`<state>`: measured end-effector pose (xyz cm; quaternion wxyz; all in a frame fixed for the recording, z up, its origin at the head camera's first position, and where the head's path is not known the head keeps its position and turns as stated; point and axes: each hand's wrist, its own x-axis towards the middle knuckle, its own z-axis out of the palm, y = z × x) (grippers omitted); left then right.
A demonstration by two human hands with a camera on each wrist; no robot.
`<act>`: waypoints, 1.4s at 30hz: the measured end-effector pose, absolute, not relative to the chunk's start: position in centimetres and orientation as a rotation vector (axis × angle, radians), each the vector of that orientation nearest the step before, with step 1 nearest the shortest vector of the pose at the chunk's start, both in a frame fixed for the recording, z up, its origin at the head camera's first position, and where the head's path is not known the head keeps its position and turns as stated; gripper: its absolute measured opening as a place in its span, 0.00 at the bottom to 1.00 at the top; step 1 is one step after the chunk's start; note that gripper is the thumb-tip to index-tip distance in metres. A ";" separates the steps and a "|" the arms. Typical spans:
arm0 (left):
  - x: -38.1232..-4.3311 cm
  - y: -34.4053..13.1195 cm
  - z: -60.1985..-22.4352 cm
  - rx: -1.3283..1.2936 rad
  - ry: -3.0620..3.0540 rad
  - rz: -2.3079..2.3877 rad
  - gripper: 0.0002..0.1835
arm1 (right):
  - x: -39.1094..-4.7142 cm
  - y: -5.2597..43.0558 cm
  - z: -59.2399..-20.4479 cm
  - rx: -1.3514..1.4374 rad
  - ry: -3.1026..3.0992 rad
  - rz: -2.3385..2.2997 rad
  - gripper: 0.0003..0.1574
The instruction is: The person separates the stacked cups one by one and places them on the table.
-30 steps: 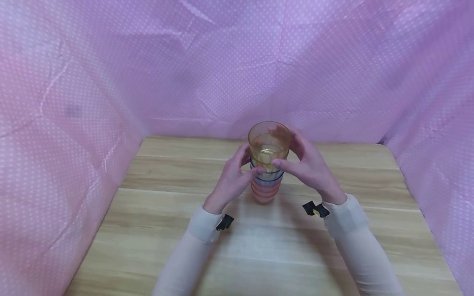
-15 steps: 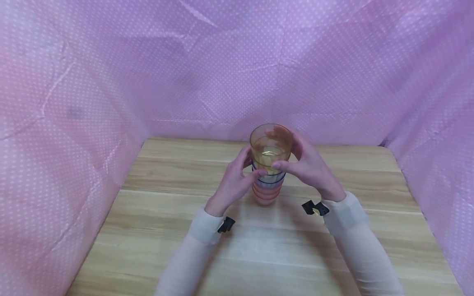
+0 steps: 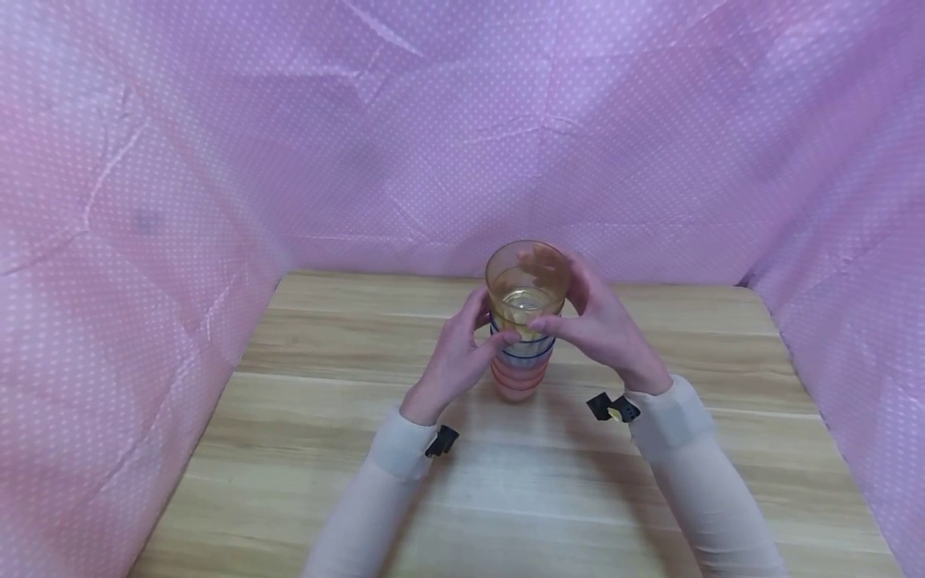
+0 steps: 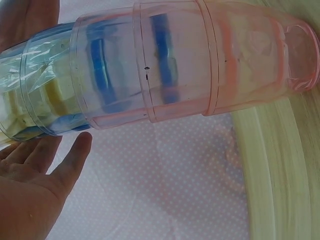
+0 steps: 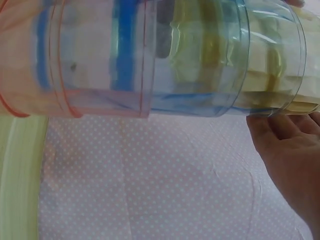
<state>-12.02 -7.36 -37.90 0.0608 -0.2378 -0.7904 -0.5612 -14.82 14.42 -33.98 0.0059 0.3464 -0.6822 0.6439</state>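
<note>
Two hands hold one upright cup stack (image 3: 523,351) in the head view. Left hand (image 3: 457,343): half-curled, thumb across the front, fingers behind. Right hand (image 3: 604,321): spread wider, fingers round the back of the amber top cup (image 3: 526,277), thumb in front. Stack sits low over the wooden surface (image 3: 506,506); base contact unclear. Left wrist view: left fingers bear on the blue-amber part. Right wrist view: right fingers meet the amber end; polka-dot cloth (image 5: 165,175) behind.
</note>
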 end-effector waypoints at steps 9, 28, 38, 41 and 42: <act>-12.1 -7.3 -38.1 -0.723 -2.373 -1.705 0.54 | -14.6 14.1 -34.0 1.028 -2.117 2.036 0.47; -12.2 -7.2 -38.4 -0.774 -2.372 -1.655 0.53 | -14.4 13.9 -34.0 0.994 -2.033 2.058 0.52; -12.1 -7.3 -38.5 -0.781 -2.362 -1.666 0.51 | -14.2 13.4 -33.5 0.989 -1.888 2.084 0.59; -12.1 -7.2 -38.5 -0.779 -2.364 -1.669 0.51 | -14.0 13.3 -33.2 0.973 -1.871 2.087 0.59; -12.1 -7.2 -38.5 -0.778 -2.365 -1.669 0.52 | -13.9 13.3 -33.1 0.966 -1.865 2.087 0.58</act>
